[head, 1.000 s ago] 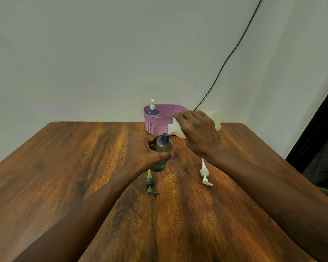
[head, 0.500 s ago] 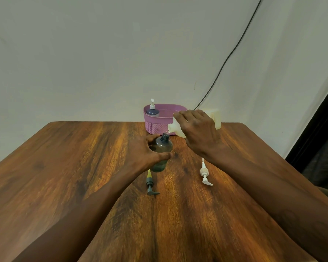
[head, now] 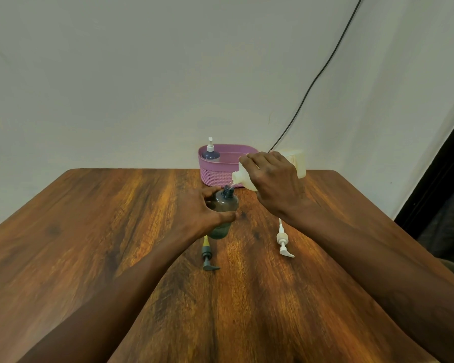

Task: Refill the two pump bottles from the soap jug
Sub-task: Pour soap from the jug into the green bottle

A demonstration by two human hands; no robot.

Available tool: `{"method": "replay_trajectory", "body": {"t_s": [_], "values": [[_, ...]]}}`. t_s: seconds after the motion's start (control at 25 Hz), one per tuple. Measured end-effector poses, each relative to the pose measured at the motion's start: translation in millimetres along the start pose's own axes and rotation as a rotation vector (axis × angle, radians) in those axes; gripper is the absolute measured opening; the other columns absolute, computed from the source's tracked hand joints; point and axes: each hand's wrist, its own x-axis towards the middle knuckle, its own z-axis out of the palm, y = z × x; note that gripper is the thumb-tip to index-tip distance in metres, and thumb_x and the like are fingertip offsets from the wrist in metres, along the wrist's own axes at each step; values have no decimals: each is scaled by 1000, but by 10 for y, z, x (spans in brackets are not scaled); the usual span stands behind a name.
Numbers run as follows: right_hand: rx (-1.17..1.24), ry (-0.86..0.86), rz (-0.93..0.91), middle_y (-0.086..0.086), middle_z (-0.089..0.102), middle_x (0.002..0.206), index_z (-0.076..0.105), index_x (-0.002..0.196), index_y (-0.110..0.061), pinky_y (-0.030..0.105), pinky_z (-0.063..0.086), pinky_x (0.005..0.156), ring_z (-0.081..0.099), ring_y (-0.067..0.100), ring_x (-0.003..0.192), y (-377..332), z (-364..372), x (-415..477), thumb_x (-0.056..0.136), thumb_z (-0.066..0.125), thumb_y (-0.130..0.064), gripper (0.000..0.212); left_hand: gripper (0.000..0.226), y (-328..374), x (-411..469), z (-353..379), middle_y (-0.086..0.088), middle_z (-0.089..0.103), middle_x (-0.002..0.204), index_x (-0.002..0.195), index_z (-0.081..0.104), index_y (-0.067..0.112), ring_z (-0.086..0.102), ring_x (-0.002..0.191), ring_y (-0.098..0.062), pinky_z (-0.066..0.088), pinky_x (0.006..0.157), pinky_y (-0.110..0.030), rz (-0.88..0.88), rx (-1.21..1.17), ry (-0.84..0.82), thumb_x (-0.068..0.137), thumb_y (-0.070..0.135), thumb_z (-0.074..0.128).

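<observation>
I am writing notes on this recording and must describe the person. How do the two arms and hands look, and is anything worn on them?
Both forearms are bare up to the picture's lower edge: no sleeves show. The left hand and the right hand wear no gloves. No watch, bracelet or ring can be seen on the sides that face the camera. No markings or cables are on them.

head view | forward and down | close above table (head: 89, 231) | wall behind
</observation>
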Motion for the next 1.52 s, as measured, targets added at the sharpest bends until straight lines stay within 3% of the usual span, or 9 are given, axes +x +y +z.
{"method": "replay_trajectory", "body": {"t_s": [0.24,0.56,0.84,1.0,1.16,1.52], "values": [[-7,8,-8,15,73,111,68,118,-7,47,56,88,71,34,98,12,3,7,51,98,-13,74,75,3,-22,-1,4,74,112,128,67,23,54,82,28,41,66,3,13,-26,4,60,47,89],[-10,17,-12,16,73,109,69,117,-7,46,56,87,71,34,97,9,5,9,54,97,-12,69,77,-1,1,1,3,74,114,129,66,24,55,79,15,43,66,3,5,22,3,60,47,90],[6,-1,-10,17,72,113,67,119,-6,47,55,90,70,36,100,13,24,15,57,97,-13,69,75,31,-16,-11,8,74,109,126,68,25,58,79,20,46,68,-1,18,0,4,58,52,87],[2,5,-15,16,73,112,67,119,-8,47,55,90,70,34,100,24,23,10,56,97,-13,69,74,36,-10,-11,7,74,110,126,68,26,59,82,12,48,69,-6,16,18,2,60,51,88],[-1,18,-21,16,73,111,68,118,-7,47,55,90,70,34,99,25,22,5,55,97,-15,70,74,33,-7,-2,7,74,111,127,68,25,59,82,13,46,67,-1,13,15,7,60,49,89],[9,27,-23,17,72,113,68,119,-6,48,55,91,70,36,101,25,26,5,56,97,-15,70,75,2,-3,-5,7,74,113,127,68,26,60,84,10,50,73,-8,23,12,6,59,51,88]]}}
